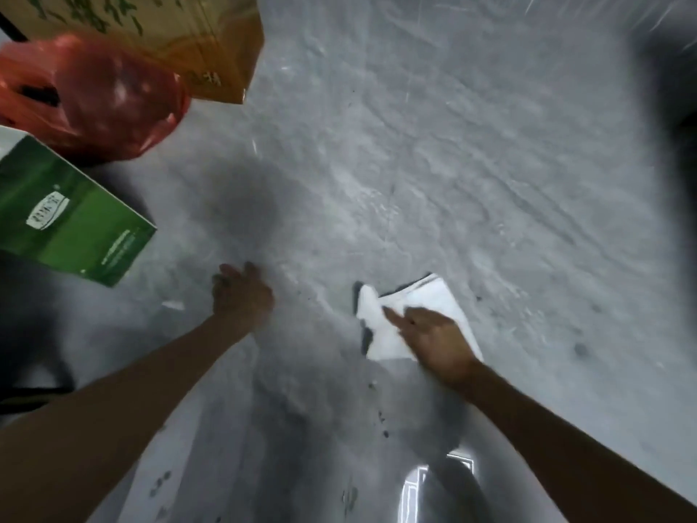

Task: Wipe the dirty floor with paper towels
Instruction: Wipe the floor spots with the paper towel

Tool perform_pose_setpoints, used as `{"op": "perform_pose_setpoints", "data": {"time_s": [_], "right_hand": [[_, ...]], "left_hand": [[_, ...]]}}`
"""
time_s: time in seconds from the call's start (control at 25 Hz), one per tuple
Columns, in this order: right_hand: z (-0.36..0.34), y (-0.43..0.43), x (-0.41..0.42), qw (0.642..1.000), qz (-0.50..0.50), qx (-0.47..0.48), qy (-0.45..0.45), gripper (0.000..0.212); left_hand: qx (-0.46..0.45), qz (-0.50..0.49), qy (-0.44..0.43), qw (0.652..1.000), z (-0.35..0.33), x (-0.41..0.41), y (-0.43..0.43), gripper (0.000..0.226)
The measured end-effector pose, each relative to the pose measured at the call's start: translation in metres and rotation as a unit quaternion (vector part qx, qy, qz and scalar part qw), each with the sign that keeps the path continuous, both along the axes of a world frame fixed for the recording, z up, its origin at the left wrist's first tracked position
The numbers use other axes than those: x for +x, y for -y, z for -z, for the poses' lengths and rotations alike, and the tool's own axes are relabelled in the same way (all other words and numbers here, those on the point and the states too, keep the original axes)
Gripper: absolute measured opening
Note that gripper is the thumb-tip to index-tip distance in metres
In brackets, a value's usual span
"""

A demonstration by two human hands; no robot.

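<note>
A folded white paper towel (418, 315) lies flat on the grey marbled floor (471, 164). My right hand (433, 339) presses down on the towel's near right part, with the thumb stretched across it. My left hand (241, 294) rests on the bare floor about a hand's width left of the towel, fingers loosely bent and holding nothing. Small dark specks of dirt (381, 417) dot the floor below the towel. The picture is blurred by motion.
A green box (71, 217) stands at the left, a red plastic bag (98, 96) behind it, and a brown cardboard box (196, 39) at the top left. A dark shape (667, 69) fills the top right corner. A bright reflection (426, 485) shines on the floor near me.
</note>
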State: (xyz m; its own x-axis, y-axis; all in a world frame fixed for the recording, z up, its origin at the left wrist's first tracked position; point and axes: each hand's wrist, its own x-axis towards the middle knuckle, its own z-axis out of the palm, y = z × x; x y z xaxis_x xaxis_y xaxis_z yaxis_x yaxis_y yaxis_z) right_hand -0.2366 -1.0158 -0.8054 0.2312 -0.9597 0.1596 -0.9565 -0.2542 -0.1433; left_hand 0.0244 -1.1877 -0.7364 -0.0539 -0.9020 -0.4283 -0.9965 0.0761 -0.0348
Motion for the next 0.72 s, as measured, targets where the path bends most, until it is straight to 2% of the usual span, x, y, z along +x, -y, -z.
{"op": "perform_pose_setpoints", "data": {"time_s": [0.04,0.08,0.12,0.16,0.2,0.24,0.32,0.36,0.4,0.44,0.48,0.52,0.6,0.64,0.72], "right_hand": [[-0.007,-0.002,-0.040,0.996,0.090,0.018,-0.013,0.047],[-0.017,-0.004,-0.091,0.975,0.221,0.006,-0.006,0.047],[-0.023,-0.005,-0.126,0.929,0.370,-0.017,0.021,0.046],[-0.031,-0.004,-0.142,0.862,0.502,0.017,0.069,0.045],[-0.028,0.000,-0.138,0.800,0.592,0.041,0.090,0.044],[-0.024,0.009,-0.117,0.795,0.598,0.057,0.082,0.043],[-0.010,0.021,-0.075,0.896,0.438,0.006,0.071,0.043],[-0.002,0.017,-0.057,0.952,0.301,-0.004,0.046,0.045],[0.001,0.007,-0.053,0.986,0.168,0.009,0.019,0.046],[-0.001,-0.004,-0.067,0.997,0.066,0.030,0.012,0.046],[-0.008,-0.013,-0.097,0.999,0.014,0.037,0.006,0.047],[-0.011,-0.024,-0.132,0.998,0.028,0.050,-0.015,0.048],[-0.013,-0.057,-0.207,0.972,0.217,0.082,-0.043,0.045],[-0.016,-0.076,-0.240,0.938,0.339,0.063,-0.026,0.044],[-0.025,-0.101,-0.259,0.841,0.538,0.029,0.046,0.045]], "left_hand": [[-0.026,0.051,-0.028,0.998,-0.003,-0.021,-0.007,0.065],[-0.009,0.125,-0.056,0.990,-0.006,-0.050,-0.015,0.067],[0.033,0.197,-0.079,0.977,-0.007,-0.084,-0.026,0.070],[0.073,0.216,-0.090,0.969,-0.009,-0.119,-0.038,0.073],[0.098,0.231,-0.087,0.964,-0.005,-0.149,-0.047,0.075],[0.122,0.233,-0.070,0.962,-0.004,-0.171,-0.053,0.075],[0.159,0.193,-0.017,0.968,0.010,-0.190,-0.058,0.076],[0.163,0.192,0.018,0.968,0.013,-0.194,-0.059,0.076],[0.165,0.183,0.027,0.969,0.015,-0.201,-0.057,0.075],[0.161,0.188,0.031,0.968,0.017,-0.207,-0.054,0.073],[0.159,0.196,0.038,0.967,0.018,-0.212,-0.050,0.069],[0.154,0.196,0.039,0.968,0.018,-0.217,-0.045,0.063],[0.148,0.185,0.041,0.971,0.015,-0.226,-0.043,0.050],[0.138,0.180,0.043,0.973,0.011,-0.230,-0.045,0.045],[0.095,0.194,0.024,0.976,0.006,-0.245,-0.059,0.047]]}}
